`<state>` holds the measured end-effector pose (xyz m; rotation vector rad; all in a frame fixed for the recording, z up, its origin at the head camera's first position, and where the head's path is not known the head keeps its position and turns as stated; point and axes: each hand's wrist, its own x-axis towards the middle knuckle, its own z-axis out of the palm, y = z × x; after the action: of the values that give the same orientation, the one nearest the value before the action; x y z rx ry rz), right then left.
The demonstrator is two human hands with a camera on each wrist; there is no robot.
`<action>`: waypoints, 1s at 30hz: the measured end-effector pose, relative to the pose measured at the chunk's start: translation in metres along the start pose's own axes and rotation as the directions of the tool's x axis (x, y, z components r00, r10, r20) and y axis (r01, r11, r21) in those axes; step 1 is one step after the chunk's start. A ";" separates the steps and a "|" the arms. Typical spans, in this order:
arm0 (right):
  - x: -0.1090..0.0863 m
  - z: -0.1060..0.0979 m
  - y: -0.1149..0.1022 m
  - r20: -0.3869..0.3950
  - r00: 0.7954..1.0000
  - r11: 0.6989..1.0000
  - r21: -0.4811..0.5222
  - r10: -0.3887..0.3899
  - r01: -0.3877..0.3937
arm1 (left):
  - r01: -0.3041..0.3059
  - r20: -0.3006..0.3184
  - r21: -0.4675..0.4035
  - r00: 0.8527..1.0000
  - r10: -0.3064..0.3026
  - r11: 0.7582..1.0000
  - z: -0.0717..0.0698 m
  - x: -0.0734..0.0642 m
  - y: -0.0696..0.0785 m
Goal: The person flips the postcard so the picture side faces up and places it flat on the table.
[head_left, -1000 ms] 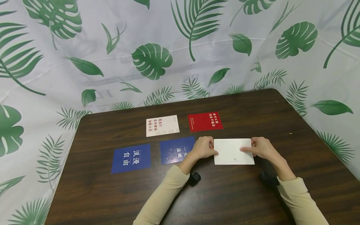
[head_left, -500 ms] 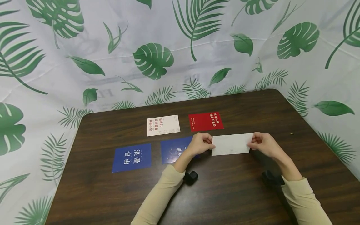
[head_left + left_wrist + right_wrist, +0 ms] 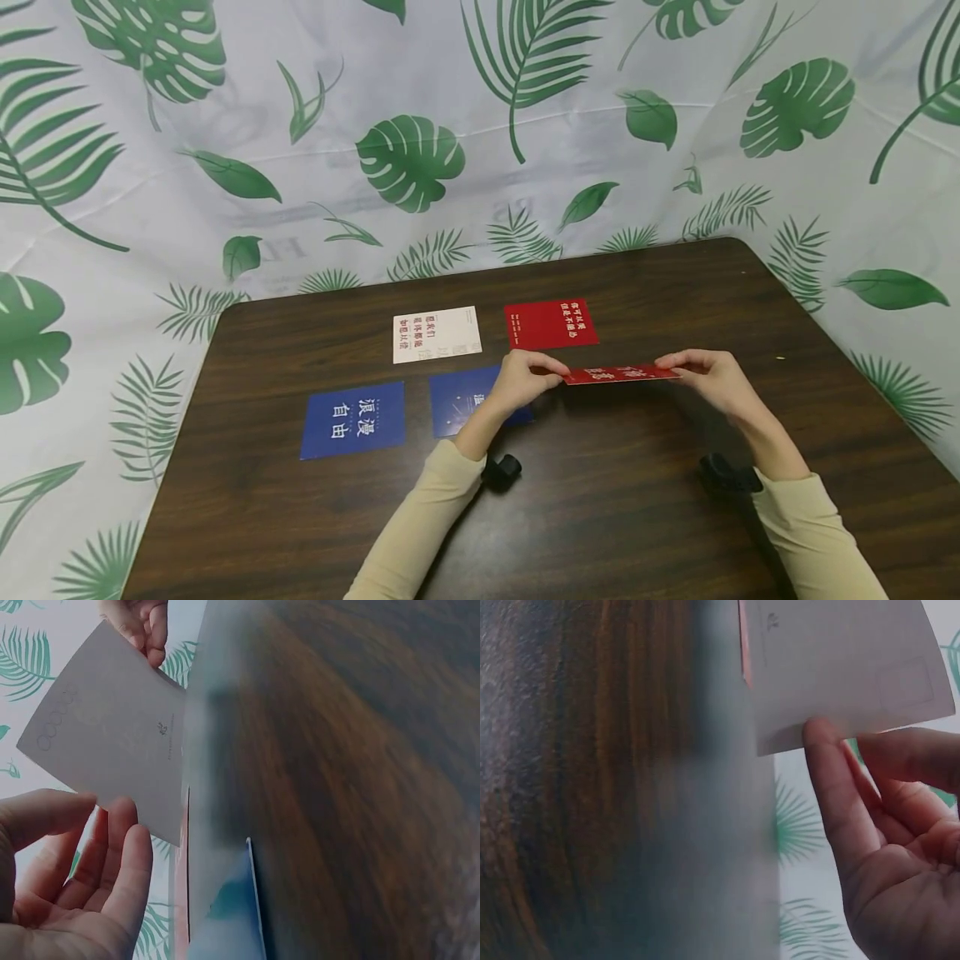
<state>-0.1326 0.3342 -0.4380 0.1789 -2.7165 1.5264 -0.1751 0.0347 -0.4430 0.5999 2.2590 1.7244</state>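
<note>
Between my two hands is a postcard (image 3: pixel 618 374), tilted nearly edge-on in the head view, with its red face and white characters showing. Its pale back (image 3: pixel 112 727), seen in the left wrist view, bears a row of small postcode boxes; a stamp square shows in the right wrist view. My left hand (image 3: pixel 517 385) pinches one short edge between thumb and fingers. At the opposite short edge, my right hand (image 3: pixel 712 382) pinches with thumb and fingers (image 3: pixel 831 772). The postcard is raised over the dark wooden table (image 3: pixel 600 525).
A white card (image 3: pixel 416 348) and a red card (image 3: pixel 543 329) lie in the back row. Nearer are a blue card (image 3: pixel 318 429) and another blue card (image 3: pixel 453 404), partly covered by my left hand. A leaf-print curtain (image 3: pixel 315 183) hangs behind the table. Black wrist devices (image 3: pixel 502 472) sit below my cuffs.
The postcard has turned from its white back facing up to its red face showing nearly edge-on. Both hands have kept their pinch and shifted slightly up and away.
</note>
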 end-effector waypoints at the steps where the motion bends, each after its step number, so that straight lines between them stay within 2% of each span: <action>1: 0.000 0.000 0.001 0.005 1.000 1.000 0.029 0.004 -0.005 | 0.009 0.004 -0.011 1.000 -0.009 1.000 -0.002 -0.002 0.005; 5: 0.001 0.000 0.004 0.038 0.999 0.985 0.167 0.026 -0.032 | 0.028 0.018 -0.051 0.999 -0.027 0.998 -0.003 -0.003 0.006; 8: 0.002 0.001 0.005 0.073 0.995 0.972 0.223 0.061 -0.076 | 0.027 -0.005 -0.067 1.000 -0.028 0.997 0.001 0.003 -0.011; 10: 0.003 0.001 0.006 0.089 0.992 0.968 0.229 0.088 -0.107 | 0.022 -0.021 -0.073 1.000 -0.023 0.997 0.001 0.003 -0.013; 16: 0.005 0.003 0.012 0.084 0.984 0.980 0.111 0.154 -0.163 | 0.007 -0.038 -0.045 0.999 -0.008 0.999 0.000 0.003 -0.014; 19: 0.006 0.004 0.013 0.072 0.983 0.984 0.042 0.168 -0.172 | -0.001 -0.047 -0.003 0.999 0.001 1.000 0.001 0.002 -0.014; 24: 0.009 0.006 0.013 0.067 0.983 0.985 0.000 0.170 -0.171 | -0.008 -0.048 0.073 0.999 0.012 0.997 0.002 0.003 -0.015; 30: 0.011 0.011 0.013 0.066 0.986 0.988 -0.031 0.151 -0.149 | 0.000 -0.022 0.145 1.000 0.003 0.989 0.003 0.003 -0.017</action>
<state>-0.1444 0.3308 -0.4538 0.0267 -2.8614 1.5470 -0.1795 0.0349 -0.4602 0.6149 2.4154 1.5845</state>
